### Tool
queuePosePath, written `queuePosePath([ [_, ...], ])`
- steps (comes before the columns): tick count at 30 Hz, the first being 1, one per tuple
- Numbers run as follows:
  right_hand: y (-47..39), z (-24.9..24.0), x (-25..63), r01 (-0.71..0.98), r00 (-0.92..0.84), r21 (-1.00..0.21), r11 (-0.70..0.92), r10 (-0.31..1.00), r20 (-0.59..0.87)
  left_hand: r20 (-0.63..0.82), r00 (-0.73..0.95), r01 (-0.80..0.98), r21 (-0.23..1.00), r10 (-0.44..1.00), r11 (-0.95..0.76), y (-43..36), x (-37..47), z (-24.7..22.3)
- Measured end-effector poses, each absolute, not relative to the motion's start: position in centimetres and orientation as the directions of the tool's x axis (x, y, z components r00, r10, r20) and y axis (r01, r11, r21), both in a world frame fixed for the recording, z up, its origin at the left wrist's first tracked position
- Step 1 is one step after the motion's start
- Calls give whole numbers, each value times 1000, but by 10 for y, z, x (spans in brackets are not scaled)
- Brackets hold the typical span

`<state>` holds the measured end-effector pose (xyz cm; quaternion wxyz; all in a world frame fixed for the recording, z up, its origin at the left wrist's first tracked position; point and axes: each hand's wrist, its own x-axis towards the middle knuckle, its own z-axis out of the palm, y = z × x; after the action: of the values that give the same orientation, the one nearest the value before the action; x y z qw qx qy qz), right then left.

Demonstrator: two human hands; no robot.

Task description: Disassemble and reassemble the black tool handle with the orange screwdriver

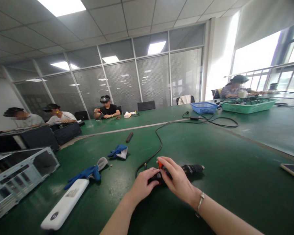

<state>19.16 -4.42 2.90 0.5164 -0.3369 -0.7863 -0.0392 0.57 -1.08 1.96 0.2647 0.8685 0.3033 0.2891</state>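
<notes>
Now, left hand (pixel 144 183): partly curled, closed round the near-left end of a long black cylindrical tool (pixel 193 169), thumb along the side towards me and fingers over the top.
Right hand (pixel 177 178): arched over the middle of that tool, half open, fingertips at a small orange part (pixel 160 164); whether they pinch it or only rest on it, I can't tell.
Black tool: lying crosswise beneath both my hands, its knobbly far end poking out to the right of my right hand; whether it touches the table, my hands hide.
Bracelet: a silver-coloured band (pixel 200 203) round my right wrist.
Cable: a thin black cord (pixel 159 142) curving up to just beyond my left hand, then running away towards a blue plastic basket (pixel 204 107).
Gloves: two blue-and-grey fabric ones, the nearer glove (pixel 87 173) and the farther glove (pixel 119 152), both left of my hands and beyond them.
White device: a long, rounded white plastic thing (pixel 66 204) with a dark oval spot, well to my left hand's left, its far end by the nearer glove.
Dark bar: a short brown-black stick (pixel 129 137), ahead of my left hand.
Computer case: a bare grey metal frame (pixel 22 178), far left of my hands.
Table: glossy green top (pixel 225 195) all around my hands, a green plastic basket (pixel 248 107) of black cables far off to the right.
People: four, seated beyond my hands.
</notes>
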Motion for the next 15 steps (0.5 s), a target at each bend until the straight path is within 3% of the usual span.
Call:
queuePosePath([
  [15, -45, 29, 193, 639, -202, -238, 731, 458, 865, 330, 647, 395, 626, 688, -672, -12, 7, 22],
])
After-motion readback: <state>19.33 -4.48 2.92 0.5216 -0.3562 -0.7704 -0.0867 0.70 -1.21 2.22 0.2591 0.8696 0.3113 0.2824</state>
